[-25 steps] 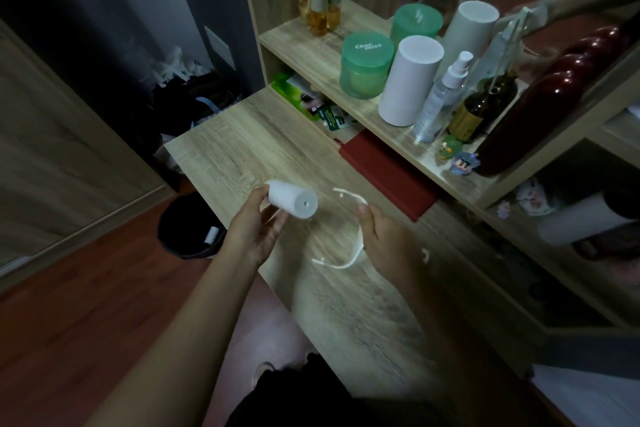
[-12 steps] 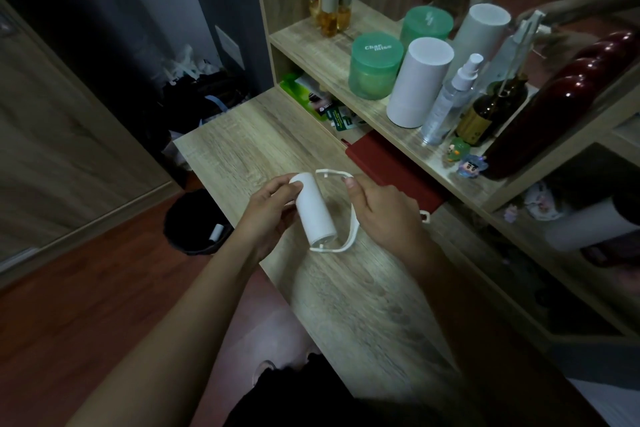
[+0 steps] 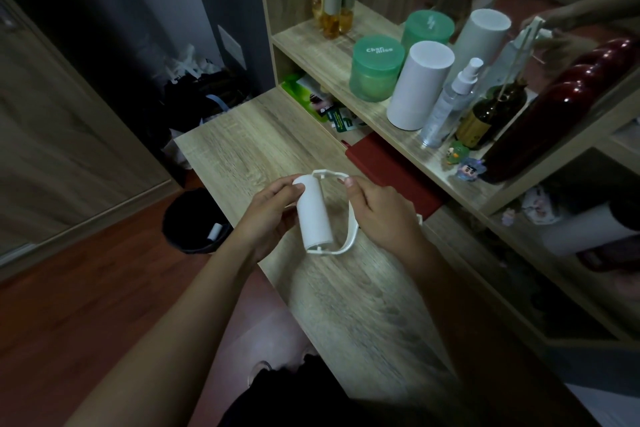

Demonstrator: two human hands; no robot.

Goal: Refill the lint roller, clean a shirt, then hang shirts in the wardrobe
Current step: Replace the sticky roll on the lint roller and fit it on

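Above the wooden desk (image 3: pixel 363 305) I hold a white lint roller refill (image 3: pixel 314 215), a plain cylinder lying lengthwise between the two ends of a white plastic roller frame (image 3: pixel 348 239). My left hand (image 3: pixel 268 218) grips the refill from its left side. My right hand (image 3: pixel 381 211) pinches the frame's top arm, thumb on the bar and fingers curled round the handle part. The frame's lower end touches the refill's near end. No shirt is in view.
A shelf (image 3: pixel 346 55) at the back right carries green jars (image 3: pixel 375 68), white cylinders (image 3: pixel 419 87), a spray bottle (image 3: pixel 450 104) and a brown bottle (image 3: pixel 491 114). A red notebook (image 3: pixel 391 177) lies under it. A black bin (image 3: pixel 194 222) stands left of the desk.
The refill, held apart from the frame a second ago, has been turned lengthwise and brought in between the frame's ends. Both hands have come together.
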